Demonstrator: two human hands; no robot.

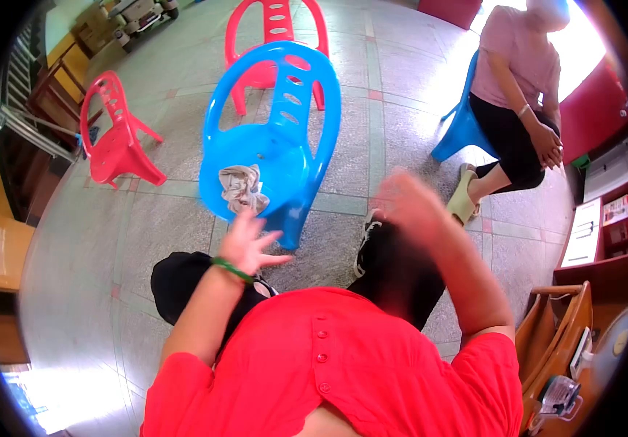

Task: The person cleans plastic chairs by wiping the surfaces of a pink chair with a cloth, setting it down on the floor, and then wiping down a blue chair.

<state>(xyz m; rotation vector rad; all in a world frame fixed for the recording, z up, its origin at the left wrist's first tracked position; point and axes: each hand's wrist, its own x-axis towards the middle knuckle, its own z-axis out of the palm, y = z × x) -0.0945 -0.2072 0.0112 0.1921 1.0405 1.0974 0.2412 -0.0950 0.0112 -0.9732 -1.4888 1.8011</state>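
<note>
In front of me stands a blue plastic chair (255, 146) with a crumpled greyish-white cloth (242, 189) lying on its seat. My left hand (250, 244), with a green bangle at the wrist, hangs just short of the seat's front edge, near the cloth. Its fingers are spread and it holds nothing. Over my knee on the other side, my right hand (410, 207) is raised and smeared by motion, so its fingers cannot be made out. Nothing can be seen in it.
A small red chair (113, 138) stands to the left, and another red chair (277, 36) behind the blue one. At the right a person (518, 73) sits on a blue chair (463, 120), hands together. A wooden armrest (558, 328) and a glass jar (558, 397) are close on my right.
</note>
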